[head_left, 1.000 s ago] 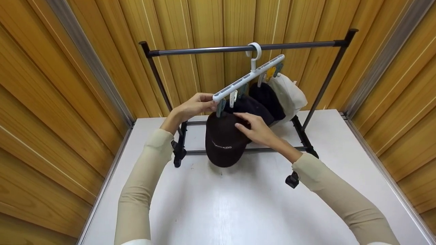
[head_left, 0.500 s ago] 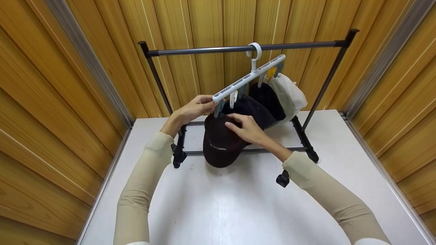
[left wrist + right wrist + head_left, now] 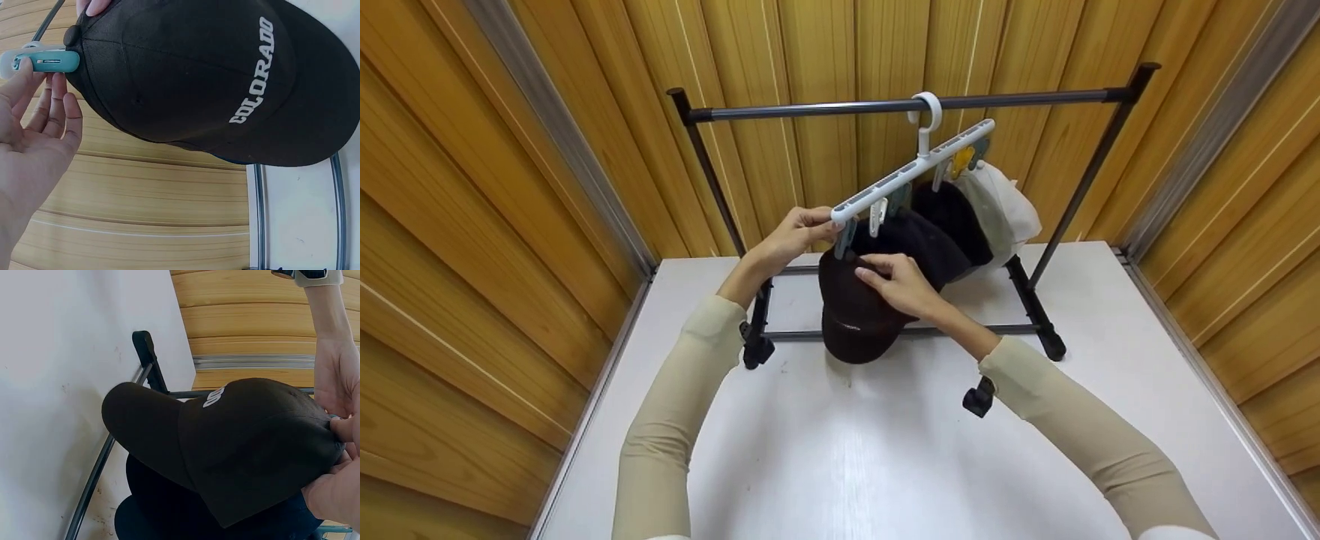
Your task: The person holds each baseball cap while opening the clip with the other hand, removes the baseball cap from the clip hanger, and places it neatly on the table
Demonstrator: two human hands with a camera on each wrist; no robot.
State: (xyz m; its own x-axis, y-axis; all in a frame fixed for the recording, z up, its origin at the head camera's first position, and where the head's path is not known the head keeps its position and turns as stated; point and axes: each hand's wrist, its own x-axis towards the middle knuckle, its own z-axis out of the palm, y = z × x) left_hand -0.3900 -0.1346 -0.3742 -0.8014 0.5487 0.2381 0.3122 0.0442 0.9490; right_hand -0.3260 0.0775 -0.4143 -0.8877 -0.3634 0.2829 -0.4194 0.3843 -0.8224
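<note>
A dark baseball cap (image 3: 855,307) with white "COLORADO" lettering, readable in the left wrist view, hangs visor-down at the near end of a white clip hanger (image 3: 900,178). My left hand (image 3: 789,241) pinches the teal clip (image 3: 53,61) at that end, thumb on one side and fingers on the other. The clip's tip meets the cap beside its top button (image 3: 71,36). With thumb and fingers, my right hand (image 3: 906,285) pinches the crown fabric just below the clip. In the right wrist view, the cap's crown (image 3: 253,439) hides part of the fingers.
Behind the cap, a navy cap (image 3: 930,244), a black one (image 3: 956,214) and a pale hat (image 3: 1011,206) hang from the hanger. A white clip (image 3: 877,217) and a yellow clip (image 3: 961,161) show on it. The hanger hooks over a dark rack's bar (image 3: 810,109).
My right hand has slid left along the crown, closer to the clip. The cap and clip have shifted slightly, while my left hand keeps its grip on the clip.
</note>
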